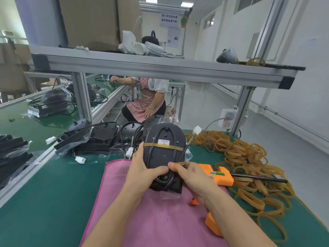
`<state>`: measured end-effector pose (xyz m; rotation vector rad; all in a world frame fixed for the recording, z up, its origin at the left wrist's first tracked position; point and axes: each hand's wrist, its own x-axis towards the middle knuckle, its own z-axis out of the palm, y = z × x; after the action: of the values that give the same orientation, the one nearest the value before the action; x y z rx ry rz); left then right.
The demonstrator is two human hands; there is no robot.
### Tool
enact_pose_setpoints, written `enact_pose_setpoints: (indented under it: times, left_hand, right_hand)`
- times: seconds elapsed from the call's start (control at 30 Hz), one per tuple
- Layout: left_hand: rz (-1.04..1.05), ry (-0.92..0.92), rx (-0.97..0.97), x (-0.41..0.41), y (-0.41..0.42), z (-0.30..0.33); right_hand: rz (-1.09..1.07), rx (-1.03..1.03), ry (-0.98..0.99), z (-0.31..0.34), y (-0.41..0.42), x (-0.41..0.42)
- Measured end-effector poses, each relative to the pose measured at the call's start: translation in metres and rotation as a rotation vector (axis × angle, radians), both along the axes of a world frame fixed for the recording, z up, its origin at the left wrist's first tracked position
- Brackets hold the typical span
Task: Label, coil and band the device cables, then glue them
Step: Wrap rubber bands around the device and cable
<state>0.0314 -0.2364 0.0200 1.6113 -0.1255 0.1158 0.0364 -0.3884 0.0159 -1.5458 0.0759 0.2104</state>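
Both hands grip the dark oval plastic device [164, 152]: left hand [142, 169] steadying, right hand [188, 175] apparently pinching a second tan rubber band [182, 163]; it could snap off, freeing the coiled black cable [170, 175].

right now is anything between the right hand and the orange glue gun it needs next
Nothing visible blocks it. The orange glue gun lies on the green table just right of the right hand, partly on the rubber bands. But that hand's grip is busy: with the left hand, it holds the banded black device.
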Motion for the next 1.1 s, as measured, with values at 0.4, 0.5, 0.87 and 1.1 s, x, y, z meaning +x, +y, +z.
enact_pose_setpoints:
  times: [0.4,0.5,0.87,1.1]
  left_hand:
    - [0.567,-0.521,0.677,-0.028,-0.056,-0.026]
    - [0.653,-0.581,0.715,-0.020,-0.056,-0.024]
    - [0.466,-0.582,0.646,-0.015,-0.038,-0.021]
    - [0.270,0.173,0.207,-0.004,-0.028,-0.024]
  right_hand:
    - [-0.411,0.313,-0.046,-0.003,0.026,0.004]
    - [-0.482,0.319,-0.081,-0.005,0.032,0.004]
    - [-0.565,0.228,-0.121,-0.014,0.021,0.002]
    - [-0.647,0.323,-0.116,-0.009,0.020,0.005]
